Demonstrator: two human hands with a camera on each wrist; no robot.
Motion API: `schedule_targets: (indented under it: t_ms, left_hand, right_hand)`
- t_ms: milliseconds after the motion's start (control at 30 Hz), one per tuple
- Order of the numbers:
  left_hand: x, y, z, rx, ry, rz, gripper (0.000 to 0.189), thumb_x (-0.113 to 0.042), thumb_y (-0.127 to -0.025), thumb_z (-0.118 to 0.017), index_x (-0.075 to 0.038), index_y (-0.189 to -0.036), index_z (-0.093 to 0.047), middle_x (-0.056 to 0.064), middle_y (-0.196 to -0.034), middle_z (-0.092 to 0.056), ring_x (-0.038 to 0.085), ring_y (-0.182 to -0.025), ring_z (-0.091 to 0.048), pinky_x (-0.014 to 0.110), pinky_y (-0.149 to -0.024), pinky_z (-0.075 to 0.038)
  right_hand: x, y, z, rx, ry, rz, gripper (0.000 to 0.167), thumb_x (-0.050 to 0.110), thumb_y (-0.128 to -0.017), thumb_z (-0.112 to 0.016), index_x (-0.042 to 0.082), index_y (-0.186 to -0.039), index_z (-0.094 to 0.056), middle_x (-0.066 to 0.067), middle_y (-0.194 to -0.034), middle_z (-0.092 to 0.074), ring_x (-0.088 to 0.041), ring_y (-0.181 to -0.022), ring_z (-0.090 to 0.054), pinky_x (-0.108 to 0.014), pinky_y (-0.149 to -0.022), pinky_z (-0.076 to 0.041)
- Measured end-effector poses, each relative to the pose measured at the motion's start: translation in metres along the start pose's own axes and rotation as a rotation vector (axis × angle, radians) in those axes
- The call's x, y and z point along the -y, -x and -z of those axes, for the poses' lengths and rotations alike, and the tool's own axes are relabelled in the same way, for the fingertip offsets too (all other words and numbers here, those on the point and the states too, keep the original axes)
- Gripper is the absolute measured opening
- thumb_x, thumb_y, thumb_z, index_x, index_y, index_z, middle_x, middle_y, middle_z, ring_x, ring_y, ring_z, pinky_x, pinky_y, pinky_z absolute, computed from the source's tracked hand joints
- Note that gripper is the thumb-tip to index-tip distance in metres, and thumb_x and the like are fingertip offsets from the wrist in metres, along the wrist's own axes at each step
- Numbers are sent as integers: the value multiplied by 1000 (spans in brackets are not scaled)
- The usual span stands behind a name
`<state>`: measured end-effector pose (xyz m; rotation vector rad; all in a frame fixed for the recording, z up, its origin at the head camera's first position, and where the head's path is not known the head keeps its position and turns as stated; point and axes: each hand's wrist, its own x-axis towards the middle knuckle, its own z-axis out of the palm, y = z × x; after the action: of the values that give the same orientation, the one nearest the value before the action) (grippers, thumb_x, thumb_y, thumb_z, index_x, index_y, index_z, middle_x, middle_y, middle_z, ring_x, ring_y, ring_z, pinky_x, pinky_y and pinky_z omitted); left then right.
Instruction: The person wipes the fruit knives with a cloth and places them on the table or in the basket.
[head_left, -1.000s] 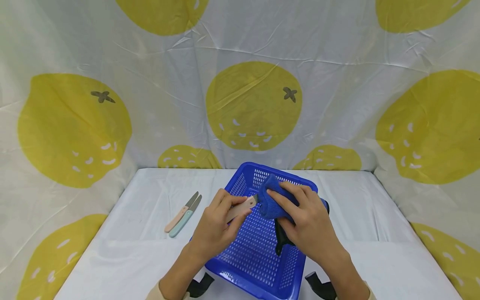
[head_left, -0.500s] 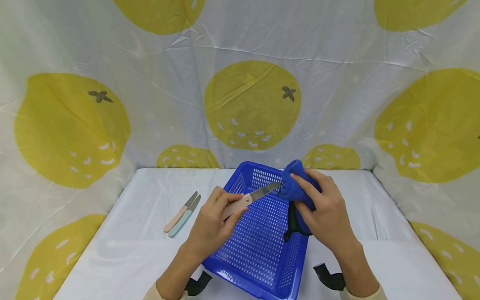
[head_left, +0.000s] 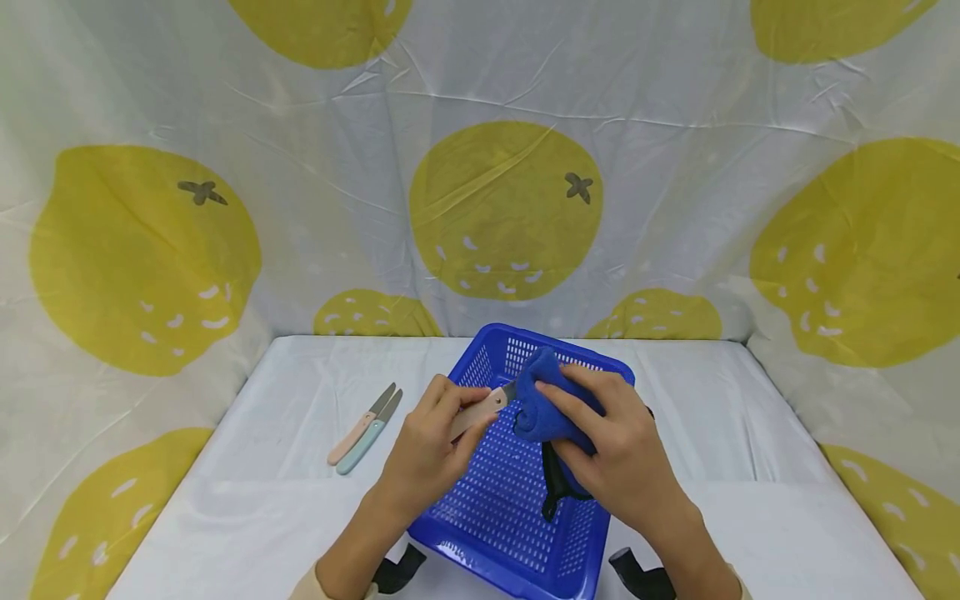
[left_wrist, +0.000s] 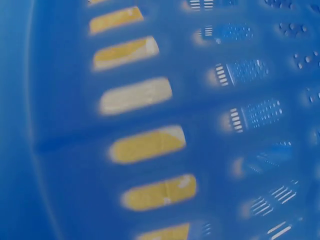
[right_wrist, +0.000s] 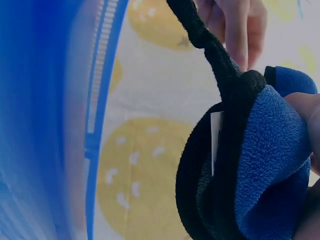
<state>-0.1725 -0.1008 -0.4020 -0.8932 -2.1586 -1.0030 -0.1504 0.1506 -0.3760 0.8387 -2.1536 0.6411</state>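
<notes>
In the head view my left hand (head_left: 426,442) pinches the pale pink handle of a knife (head_left: 480,412), its blade pointing up and to the right. Most of that blade is hidden inside a folded blue cloth (head_left: 538,408), which my right hand (head_left: 621,442) grips around it. A dark edging and strap hang from the cloth; the right wrist view shows its fuzzy blue pile and black trim (right_wrist: 272,145). Both hands are above a blue perforated basket (head_left: 510,546). Only the basket's slotted wall fills the left wrist view, so no hand shows there.
Left of the basket, a pink-handled knife (head_left: 352,440) and a mint-handled knife (head_left: 360,447) lie side by side on the white-covered table (head_left: 262,517). A lemon-print curtain (head_left: 510,67) hangs behind and at both sides.
Half a second ago the cloth was at the blade's tip with the blade bare. My right hand has since moved down and left, bringing the cloth over the blade near the handle.
</notes>
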Motion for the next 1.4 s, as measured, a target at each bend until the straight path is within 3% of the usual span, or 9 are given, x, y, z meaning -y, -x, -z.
schedule_targets:
  t_ms: [133,333,633,1033,1400]
  left_hand:
    - [-2,-1,-3,-6,9,-24,33,-5,-90,-78,-4,-121,-68,6,-100,-56,13,-82,-66,17,-70,-58]
    - [-2,0,-9,-22,7,-70,35,-1,-89,-78,-2,-123,-68,6,-100,-56,13,-79,-67,15,-69,-57]
    - [-2,4,-6,-8,25,-41,29,-5,-93,-75,-3,-121,-68,6,-100,-56,11,-80,-62,15,-69,-55]
    - [-2,3,-2,-36,36,-87,24,-10,-95,-74,-2,-117,-68,7,-100,-58,12,-79,-62,12,-66,-54]
    - [-2,2,3,-8,40,-24,24,-6,-92,-75,-4,-115,-68,6,-104,-60,15,-87,-68,15,-72,-57]
  right_hand:
    - [8,0,-4,74,-5,12,57,15,-81,-83,20,-136,-68,-10,-139,-61,-31,-122,-58,-55,-100,-53]
    - [7,2,-10,105,16,6,59,14,-80,-86,20,-136,-68,-10,-139,-60,-32,-121,-58,-56,-99,-54]
    - [4,3,-15,106,65,5,62,15,-78,-88,21,-136,-68,-11,-137,-60,-32,-120,-59,-55,-97,-55]
    - [-5,2,-3,46,115,-35,60,14,-78,-86,18,-135,-69,-17,-135,-60,-37,-120,-59,-57,-99,-54]
    - [-33,5,5,-37,169,-94,55,9,-80,-83,12,-134,-69,-23,-135,-59,-43,-119,-58,-61,-98,-52]
